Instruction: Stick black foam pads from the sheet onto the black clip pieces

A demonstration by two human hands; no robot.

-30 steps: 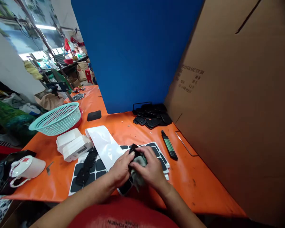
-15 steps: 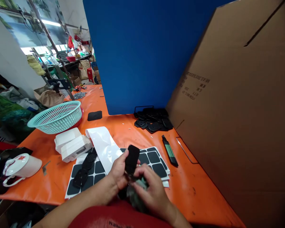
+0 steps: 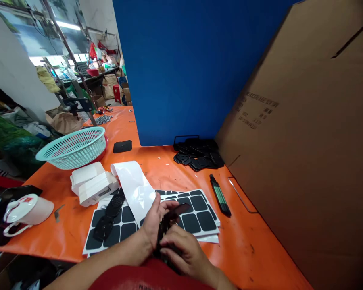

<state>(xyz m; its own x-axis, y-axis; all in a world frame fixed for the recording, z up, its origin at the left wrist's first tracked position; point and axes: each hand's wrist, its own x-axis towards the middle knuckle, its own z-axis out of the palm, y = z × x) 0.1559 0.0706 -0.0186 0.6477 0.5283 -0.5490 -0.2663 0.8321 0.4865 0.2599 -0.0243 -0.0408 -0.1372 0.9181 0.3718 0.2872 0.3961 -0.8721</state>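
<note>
A black flat piece with rounded corners (image 3: 165, 225) is tilted nearly edge-on between my hands, close to my body. My left hand (image 3: 153, 219) holds it from the left, thumb up and fingers behind. My right hand (image 3: 184, 247) pinches its near lower part, its fingers curled. The piece's exact kind does not show, and its lower end is partly hidden. Beneath lie white sheets of dark rounded-square stickers (image 3: 206, 220), with a peeled white backing strip (image 3: 136, 189) curling up. Black jointed plastic pieces (image 3: 109, 217) rest on the sheets left of my left hand.
A green-black utility knife (image 3: 220, 196) and a wire handle (image 3: 242, 196) lie right. Black plates (image 3: 198, 155) are piled by the blue board (image 3: 181, 72) and cardboard box (image 3: 305, 141). Left are white stacks (image 3: 95, 187), a mug (image 3: 33, 210) and a basket (image 3: 74, 149).
The black piece has turned from showing its flat face to nearly edge-on. My right hand has moved slightly lower, and the grey-green thing beneath it no longer shows. The view has shifted slightly.
</note>
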